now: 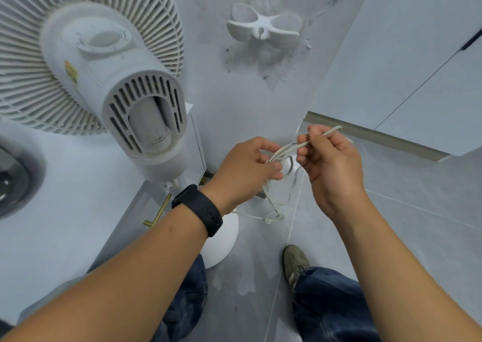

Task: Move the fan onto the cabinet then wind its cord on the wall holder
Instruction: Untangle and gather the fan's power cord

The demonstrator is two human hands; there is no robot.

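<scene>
Now both hands, left point(245, 168) & right point(330, 162), pinch the cord point(288, 148) (looped), below wall holder point(263, 27)

The fan point(86, 62) is running off the left and top edges, so I am seeing only part of its grille. My left hand point(242, 169) is covering the bundled part of the cord point(287, 148), and my curled fingers point(271, 168) are hiding how many strands I am pinching. The cord's plug end is staying out of sight. A dark round object point(13, 182) is being cut off at the left edge, too little showing to identify.
</scene>
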